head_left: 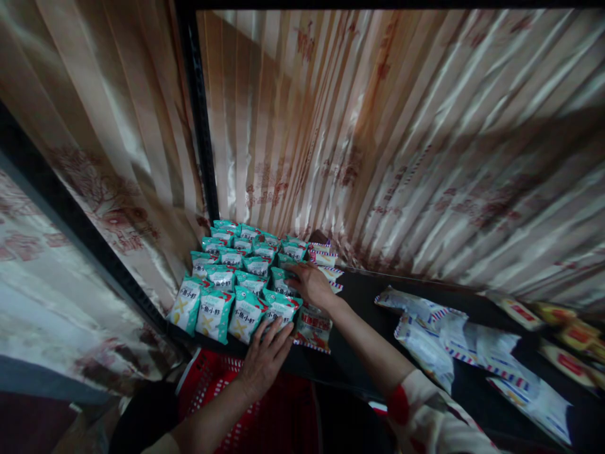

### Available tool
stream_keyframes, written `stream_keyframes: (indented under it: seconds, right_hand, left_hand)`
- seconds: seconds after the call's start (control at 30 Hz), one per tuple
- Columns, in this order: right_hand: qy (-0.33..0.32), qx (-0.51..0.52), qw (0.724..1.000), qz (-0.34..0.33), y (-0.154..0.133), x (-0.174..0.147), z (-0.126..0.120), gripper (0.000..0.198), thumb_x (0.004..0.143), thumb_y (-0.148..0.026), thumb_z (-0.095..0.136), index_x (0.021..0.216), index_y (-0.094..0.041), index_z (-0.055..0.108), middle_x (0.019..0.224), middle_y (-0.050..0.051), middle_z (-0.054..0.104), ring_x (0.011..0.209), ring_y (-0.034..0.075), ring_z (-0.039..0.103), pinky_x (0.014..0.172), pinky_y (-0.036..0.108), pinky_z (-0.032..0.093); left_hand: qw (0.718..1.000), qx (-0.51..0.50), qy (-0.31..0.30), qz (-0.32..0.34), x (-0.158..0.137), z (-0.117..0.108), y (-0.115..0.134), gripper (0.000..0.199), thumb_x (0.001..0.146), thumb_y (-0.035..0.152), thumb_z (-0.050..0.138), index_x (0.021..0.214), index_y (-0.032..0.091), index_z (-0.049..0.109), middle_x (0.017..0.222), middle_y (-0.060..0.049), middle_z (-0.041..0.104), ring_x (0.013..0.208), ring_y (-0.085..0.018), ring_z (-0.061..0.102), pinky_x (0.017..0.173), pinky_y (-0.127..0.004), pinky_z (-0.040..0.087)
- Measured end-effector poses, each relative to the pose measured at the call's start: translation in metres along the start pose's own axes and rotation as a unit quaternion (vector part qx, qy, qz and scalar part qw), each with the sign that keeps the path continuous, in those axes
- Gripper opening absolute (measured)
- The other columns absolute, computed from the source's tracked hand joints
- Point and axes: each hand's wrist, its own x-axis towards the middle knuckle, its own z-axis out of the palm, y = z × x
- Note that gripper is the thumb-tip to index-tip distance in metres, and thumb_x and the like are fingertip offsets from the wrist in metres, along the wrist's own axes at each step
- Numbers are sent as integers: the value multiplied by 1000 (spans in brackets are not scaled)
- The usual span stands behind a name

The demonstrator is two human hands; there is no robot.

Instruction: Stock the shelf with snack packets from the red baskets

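Rows of teal and white snack bags stand close together at the left end of a dark shelf. My left hand lies with its fingers stretched out against the lower part of the rightmost front bag. Just behind it, my right hand reaches in from the right, its fingers apart and touching the top of a teal bag in the second row. Under my right wrist is a bag with a red-and-blue striped edge, partly covered. More striped bags are lined up behind it.
A red plastic basket sits below the shelf's front edge. Several white striped bags lie loosely on the shelf to the right, with yellow and red packs farther along. A black metal post and pleated curtains border the shelf.
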Motion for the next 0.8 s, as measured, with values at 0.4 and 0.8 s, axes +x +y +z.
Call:
stream_keyframes:
  seconds: [0.4, 0.8]
  right_hand:
    - [83, -3, 995, 48, 8, 14, 1, 32, 92, -24, 40, 115, -17, 61, 111, 10, 66, 103, 20, 59, 94, 30, 38]
    - [3, -9, 998, 60, 26, 57, 4, 23, 84, -24, 53, 102, -24, 67, 104, 3, 70, 97, 18, 62, 85, 26, 43]
  left_hand:
    - [1000, -18, 8, 6, -3, 6, -5, 23, 88, 15, 46, 106, 18, 61, 146, 0, 35, 134, -22, 30, 112, -42, 21]
    - [999, -15, -31, 7, -5, 5, -6, 34, 84, 14, 47, 117, 18, 57, 148, -2, 32, 135, -23, 27, 114, -42, 15]
